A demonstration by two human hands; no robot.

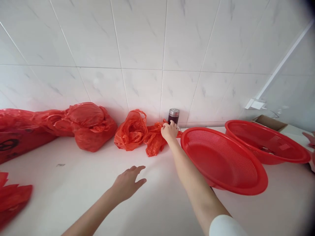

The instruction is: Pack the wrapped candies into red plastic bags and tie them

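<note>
Plainly, in the head view, the right arm is stretched far across the white desk (147, 206) toward the tiled wall (142, 36), where a dark flask (173, 119) with a silver lid is stood upright. The flask's lower part is hidden by the right hand (169, 130), whose fingers are curled in front of it; whether the grip is closed on the flask or on the red plastic beside it cannot be told. Just left of that hand, a crumpled bag (155, 139) is seen, and next to it a looser red bag (131, 131). The left hand (128, 183) is held palm down over the desk nearer the body, its grip spread, with thumb and forefinger parted. On the right, a red basket (214, 164) is placed beside the right forearm, and a second basket (283, 141), with small items inside, is set behind it. Farther left, a full red bundle (91, 126) is rested near the wall; at the left edge, folded red plastic (14, 200) is partly cut off.
</note>
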